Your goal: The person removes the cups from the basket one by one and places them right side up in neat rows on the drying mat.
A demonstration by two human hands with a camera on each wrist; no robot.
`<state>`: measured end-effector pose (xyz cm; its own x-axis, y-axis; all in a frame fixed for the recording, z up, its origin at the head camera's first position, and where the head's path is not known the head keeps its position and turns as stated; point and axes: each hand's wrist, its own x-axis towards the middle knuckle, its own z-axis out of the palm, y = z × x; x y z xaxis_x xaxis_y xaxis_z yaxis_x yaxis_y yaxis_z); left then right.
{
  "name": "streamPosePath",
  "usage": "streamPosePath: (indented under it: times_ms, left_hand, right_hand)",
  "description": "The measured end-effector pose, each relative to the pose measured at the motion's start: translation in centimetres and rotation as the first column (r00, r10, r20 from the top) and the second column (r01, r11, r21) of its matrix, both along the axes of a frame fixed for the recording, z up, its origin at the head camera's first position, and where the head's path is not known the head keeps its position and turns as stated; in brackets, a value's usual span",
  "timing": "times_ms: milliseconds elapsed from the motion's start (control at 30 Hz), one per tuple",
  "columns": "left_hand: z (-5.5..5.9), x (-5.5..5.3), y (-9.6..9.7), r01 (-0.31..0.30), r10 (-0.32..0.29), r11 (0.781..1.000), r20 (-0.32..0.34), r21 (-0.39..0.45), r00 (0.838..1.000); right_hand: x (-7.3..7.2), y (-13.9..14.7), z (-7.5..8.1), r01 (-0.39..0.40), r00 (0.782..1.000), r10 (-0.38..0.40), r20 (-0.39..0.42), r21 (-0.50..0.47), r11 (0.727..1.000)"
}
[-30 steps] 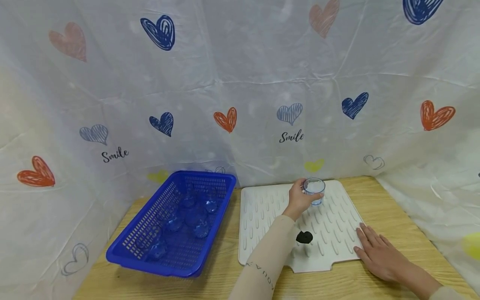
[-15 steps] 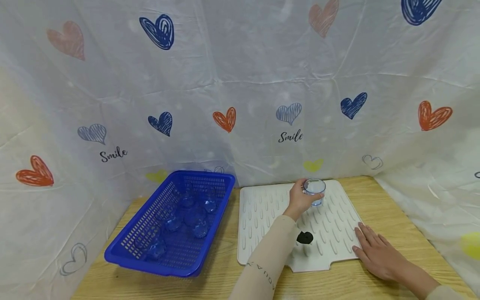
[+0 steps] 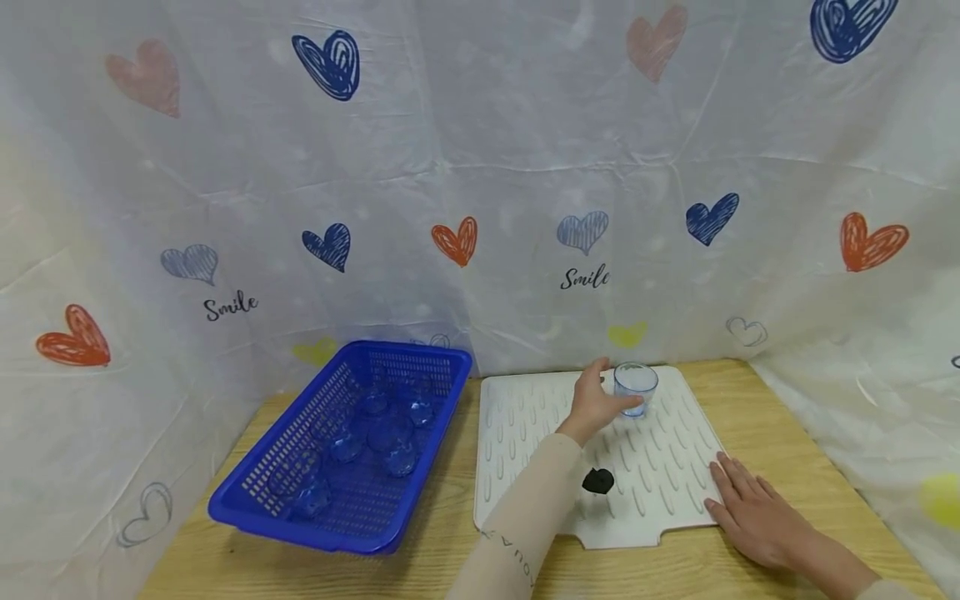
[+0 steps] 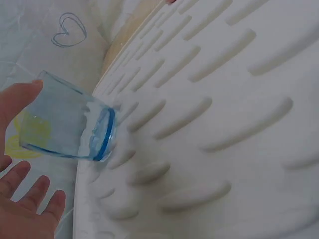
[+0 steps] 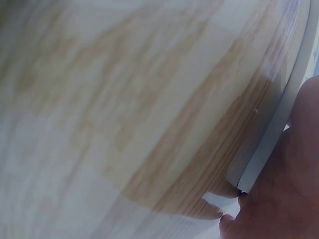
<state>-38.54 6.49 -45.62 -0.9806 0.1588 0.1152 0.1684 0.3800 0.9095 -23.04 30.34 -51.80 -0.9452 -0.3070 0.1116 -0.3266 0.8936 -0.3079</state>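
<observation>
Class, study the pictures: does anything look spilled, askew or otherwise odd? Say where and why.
One oddity: a ragged black patch beside the left sleeve, seen against the white mat. Its dark colour contrasts sharply; whether it lies on the mat is unclear. The glass stands upright.

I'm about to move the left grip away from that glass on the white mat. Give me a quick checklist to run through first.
1. Glass upright on the white mat: ok.
2. Left grip opened: ok, its fingers stand apart from the glass in the left wrist view.
3. Left thumb off the glass: cannot tell, it overlaps the rim in that view.
4. Right grip at the mat's right edge: ok, fingers outstretched.
5. Basket apart from the mat: ok, it sits to the left with several pieces of glassware inside.
6. Black patch beside the left sleeve identified: cannot tell.
</observation>
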Motion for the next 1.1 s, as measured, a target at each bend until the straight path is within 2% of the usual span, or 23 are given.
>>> streamPosePath:
  times_ms: [133,167,267,433,533,567,700,767,867,933,1000,1100]
  left_hand:
    - [1.4,0.3,-1.8,0.016,-0.019,0.996,-0.035,-0.087,0.999]
    - [1.7,0.3,-2.2,0.021,-0.026,0.994,-0.049,-0.104,0.998]
    - [2.9,0.7,-3.2,0.025,-0.036,0.989,-0.071,-0.148,0.997]
    - [4.6,1.9,-5.0,0.014,-0.033,0.981,-0.097,-0.194,0.995]
    - [5.5,2.6,-6.1,0.011,-0.033,0.979,-0.103,-0.204,0.994]
    - [5.7,2.7,-6.4,0.01,-0.033,0.978,-0.106,-0.21,0.994]
    - [6.3,3.2,-7.6,0.005,-0.035,0.97,-0.122,-0.241,0.992]
    - [6.6,3.5,-8.1,-0.001,-0.034,0.967,-0.134,-0.254,0.99]
    - [7.1,4.0,-8.8,0.0,-0.041,0.964,-0.149,-0.265,0.988]
    - [7.5,4.4,-9.3,0.002,-0.046,0.963,-0.158,-0.271,0.986]
    - [7.8,5.0,-9.8,0.007,-0.056,0.958,-0.162,-0.287,0.985]
    - [8.5,6.1,-10.8,0.023,-0.076,0.948,-0.157,-0.318,0.985]
  right_hand:
    - [0.0,0.0,-0.4,-0.013,0.998,0.014,-0.056,0.005,1.0]
    - [0.0,0.0,-0.4,-0.012,0.999,0.012,-0.039,-0.015,1.0]
    - [0.2,-0.1,-0.1,-0.012,0.998,0.012,-0.056,0.002,1.0]
    - [0.4,-0.5,0.7,0.003,1.0,-0.003,0.013,0.015,1.0]
    - [0.4,-0.6,0.9,0.002,1.0,-0.002,0.02,0.034,0.999]
    - [0.4,-0.6,0.8,-0.001,0.999,0.001,0.037,0.01,1.0]
    - [0.3,-0.6,0.3,-0.015,1.0,0.015,-0.018,0.005,1.0]
    - [0.2,-0.5,0.1,-0.02,1.0,0.02,0.006,-0.039,0.999]
    - [0.2,-0.5,0.1,-0.016,1.0,0.016,-0.012,-0.015,1.0]
    - [0.2,-0.5,0.3,-0.004,1.0,0.004,0.017,-0.011,1.0]
    - [0.3,-0.5,0.5,0.004,1.0,-0.004,0.01,0.027,1.0]
    - [0.3,-0.5,0.7,0.009,0.998,-0.01,0.055,0.022,1.0]
